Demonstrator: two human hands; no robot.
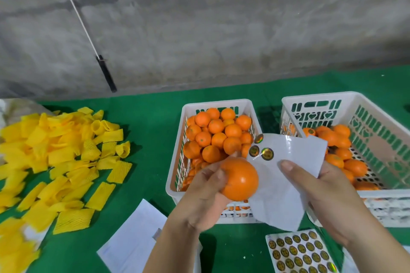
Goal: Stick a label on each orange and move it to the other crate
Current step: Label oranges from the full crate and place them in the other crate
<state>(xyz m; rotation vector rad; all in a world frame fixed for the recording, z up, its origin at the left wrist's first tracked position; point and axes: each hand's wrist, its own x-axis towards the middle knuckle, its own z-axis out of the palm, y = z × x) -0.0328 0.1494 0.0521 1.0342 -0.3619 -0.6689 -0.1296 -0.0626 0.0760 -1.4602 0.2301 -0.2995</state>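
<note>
Orange [240,178] in my left hand [205,193], fingers wrapped round its left side, held up just in front of the full crate [213,104] where the unlabelled fruit is heaped. My right hand [319,195] holds the nearly spent sticker sheet [288,162], thumb pressed flat on top, fingers underneath out of sight. Three shiny round labels [267,154] are left at its upper left corner, and one of them sticks out past the edge, so that looks like the one to go on. The sheet's corner sits right beside the orange, nearly touching it. What could trip me up here, I reckon: the sheet is floppy and bowed, so if I roll the fruit against it carelessly, the label might fold on itself or catch two at once (they sit very close together). A smooth, glossy skin like this could also let the sticker lift if I only tap it. The other crate [346,97] stands to the right with a shallow layer of oranges in it, at least one showing a label, and the sheet hangs over its near left corner, so I could snag paper on the rim as I cross. A fresh sheet [299,250] waits on the green tabletop [144,117] below.
</note>
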